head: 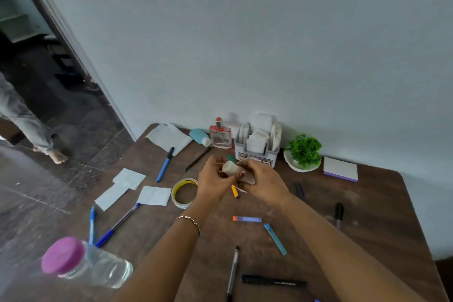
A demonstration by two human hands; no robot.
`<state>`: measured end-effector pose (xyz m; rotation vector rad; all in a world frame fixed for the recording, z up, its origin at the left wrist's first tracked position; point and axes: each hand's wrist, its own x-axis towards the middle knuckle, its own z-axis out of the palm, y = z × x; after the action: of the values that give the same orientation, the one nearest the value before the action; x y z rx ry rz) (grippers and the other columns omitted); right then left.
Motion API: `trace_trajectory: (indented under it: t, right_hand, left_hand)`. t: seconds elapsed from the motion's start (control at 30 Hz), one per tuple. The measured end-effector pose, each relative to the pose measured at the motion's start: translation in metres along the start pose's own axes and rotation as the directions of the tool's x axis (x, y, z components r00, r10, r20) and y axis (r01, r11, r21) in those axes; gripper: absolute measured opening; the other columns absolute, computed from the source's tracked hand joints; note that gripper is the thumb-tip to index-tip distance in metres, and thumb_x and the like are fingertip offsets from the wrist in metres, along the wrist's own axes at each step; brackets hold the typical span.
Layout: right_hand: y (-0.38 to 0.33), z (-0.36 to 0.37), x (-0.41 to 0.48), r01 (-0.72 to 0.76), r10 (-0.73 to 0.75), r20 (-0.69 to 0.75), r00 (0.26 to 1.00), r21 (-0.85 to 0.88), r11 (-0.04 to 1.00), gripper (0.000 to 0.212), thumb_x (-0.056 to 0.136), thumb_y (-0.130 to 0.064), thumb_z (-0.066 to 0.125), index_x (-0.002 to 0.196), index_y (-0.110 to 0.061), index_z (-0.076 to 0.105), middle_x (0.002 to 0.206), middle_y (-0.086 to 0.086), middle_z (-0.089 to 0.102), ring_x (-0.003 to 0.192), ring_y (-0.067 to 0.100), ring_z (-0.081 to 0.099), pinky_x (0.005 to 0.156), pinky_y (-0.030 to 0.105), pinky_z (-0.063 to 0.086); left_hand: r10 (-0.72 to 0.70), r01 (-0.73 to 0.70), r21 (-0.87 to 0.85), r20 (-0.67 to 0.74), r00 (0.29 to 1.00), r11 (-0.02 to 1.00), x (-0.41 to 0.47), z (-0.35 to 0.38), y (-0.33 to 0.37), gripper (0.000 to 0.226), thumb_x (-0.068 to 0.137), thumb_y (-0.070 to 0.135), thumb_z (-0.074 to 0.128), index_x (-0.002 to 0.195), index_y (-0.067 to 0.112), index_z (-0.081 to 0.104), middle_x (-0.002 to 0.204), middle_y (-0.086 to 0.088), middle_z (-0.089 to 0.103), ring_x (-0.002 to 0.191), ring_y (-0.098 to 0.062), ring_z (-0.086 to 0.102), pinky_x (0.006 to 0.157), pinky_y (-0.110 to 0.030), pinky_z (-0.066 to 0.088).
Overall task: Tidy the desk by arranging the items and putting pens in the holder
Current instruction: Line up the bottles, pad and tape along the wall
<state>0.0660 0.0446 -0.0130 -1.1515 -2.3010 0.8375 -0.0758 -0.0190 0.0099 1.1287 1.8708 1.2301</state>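
Scattered across a dark wooden desk (367, 203): pens, paper slips, highlighters. Landmark: a grey holder (256, 152) stuffed with white papers, at the wall. Left of the holder, a perfume bottle (220, 135) and a teal bottle (199, 137); right of it, a potted plant (303, 152) and a notepad (340, 168). Well in front of the holder, a tape roll (184, 193), a black marker (274, 282), blue pens (117, 224). Just in front of the holder, left hand (214, 182) and right hand (263, 181) together, fingers closed around a small white roll (229, 167). A green-capped pen (231, 159) pokes up between the hands; an orange marker tip (234, 191) shows below them, which hand grips either unclear.
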Motion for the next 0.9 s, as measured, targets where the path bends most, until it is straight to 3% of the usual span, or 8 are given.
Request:
trace_trajectory:
  t: [0.17, 0.27, 0.37, 0.43, 0.53, 0.73, 0.83, 0.9]
  right_hand:
    - [-0.017, 0.011, 0.014, -0.05, 0.045, 0.071, 0.996, 0.069, 0.996, 0.057, 0.072, -0.042, 0.078, 0.121, -0.022, 0.057, 0.114, -0.005, 0.065, 0.102, 0.012, 0.061, 0.084, 0.031, 0.05]
    - [-0.025, 0.018, 0.023, -0.087, 0.076, 0.094, 0.993, 0.119, 0.989, 0.05, 0.074, -0.042, 0.077, 0.117, -0.026, 0.057, 0.107, -0.007, 0.066, 0.096, 0.009, 0.061, 0.081, 0.03, 0.051]
    - [-0.03, 0.023, 0.032, -0.126, 0.112, 0.096, 0.989, 0.156, 0.98, 0.043, 0.074, -0.043, 0.076, 0.109, -0.029, 0.056, 0.102, -0.008, 0.065, 0.093, 0.01, 0.062, 0.081, 0.034, 0.053]
    - [-0.035, 0.026, 0.038, -0.16, 0.152, 0.058, 0.987, 0.175, 0.972, 0.042, 0.073, -0.039, 0.078, 0.106, -0.025, 0.055, 0.101, -0.007, 0.064, 0.092, 0.011, 0.061, 0.08, 0.033, 0.051]
    - [-0.042, 0.027, 0.047, -0.205, 0.209, 0.004, 0.978, 0.206, 0.957, 0.04, 0.075, -0.033, 0.079, 0.103, -0.025, 0.051, 0.096, -0.013, 0.058, 0.091, 0.009, 0.056, 0.077, 0.027, 0.044]
    - [-0.049, 0.035, 0.072, -0.198, 0.216, -0.102, 0.971, 0.168, 0.966, 0.036, 0.078, -0.039, 0.076, 0.107, -0.024, 0.061, 0.092, -0.012, 0.059, 0.082, 0.006, 0.056, 0.068, 0.02, 0.044]
    - [-0.05, 0.042, 0.084, -0.205, 0.227, -0.129, 0.965, 0.163, 0.965, 0.036, 0.078, -0.037, 0.076, 0.108, -0.023, 0.063, 0.094, -0.007, 0.064, 0.084, 0.009, 0.06, 0.07, 0.022, 0.048]
    - [-0.049, 0.049, 0.093, -0.215, 0.238, -0.146, 0.96, 0.157, 0.964, 0.039, 0.078, -0.036, 0.077, 0.112, -0.022, 0.063, 0.095, -0.007, 0.065, 0.083, 0.007, 0.06, 0.071, 0.021, 0.048]
  left_hand:
    - [-0.009, 0.008, 0.019, 0.042, 0.999, 1.0, 0.008, -0.023, -0.01, 0.041, 0.072, 0.026, 0.083, 0.107, 0.019, 0.063, 0.097, 0.005, 0.069, 0.084, -0.008, 0.067, 0.073, -0.024, 0.057]
    - [-0.007, 0.01, -0.037, 0.081, 0.997, 0.999, 0.019, -0.035, -0.014, 0.032, 0.075, 0.028, 0.079, 0.105, 0.021, 0.068, 0.097, 0.003, 0.071, 0.087, -0.008, 0.068, 0.074, -0.023, 0.057]
    - [-0.055, 0.068, -0.131, 0.103, 0.993, 0.989, 0.037, -0.045, -0.017, 0.04, 0.072, 0.048, 0.074, 0.101, 0.02, 0.068, 0.095, -0.001, 0.072, 0.088, -0.016, 0.069, 0.081, -0.039, 0.059]
    - [-0.102, 0.113, -0.112, 0.1, 0.99, 0.987, 0.051, -0.053, -0.021, 0.038, 0.08, 0.049, 0.067, 0.103, 0.019, 0.065, 0.096, -0.002, 0.071, 0.087, -0.018, 0.069, 0.085, -0.044, 0.057]
    - [-0.126, 0.123, 0.069, 0.042, 0.991, 0.99, 0.08, -0.069, -0.031, 0.028, 0.089, 0.036, 0.063, 0.11, 0.016, 0.062, 0.107, -0.002, 0.068, 0.097, -0.017, 0.064, 0.091, -0.038, 0.053]
    - [-0.118, 0.101, 0.429, 0.014, 0.993, 0.898, 0.135, -0.114, -0.048, 0.038, 0.088, 0.027, 0.061, 0.12, 0.008, 0.058, 0.12, -0.01, 0.063, 0.112, -0.025, 0.057, 0.091, -0.031, 0.045]
    - [-0.124, 0.054, 0.618, 0.071, 0.99, 0.785, 0.16, -0.132, -0.065, 0.043, 0.087, 0.025, 0.057, 0.127, 0.009, 0.054, 0.125, -0.013, 0.059, 0.118, -0.028, 0.053, 0.097, -0.035, 0.045]
    - [-0.153, -0.005, 0.762, 0.137, 0.979, 0.647, 0.175, -0.14, -0.076, 0.043, 0.088, 0.026, 0.054, 0.128, 0.012, 0.05, 0.128, -0.014, 0.053, 0.118, -0.031, 0.05, 0.098, -0.04, 0.045]
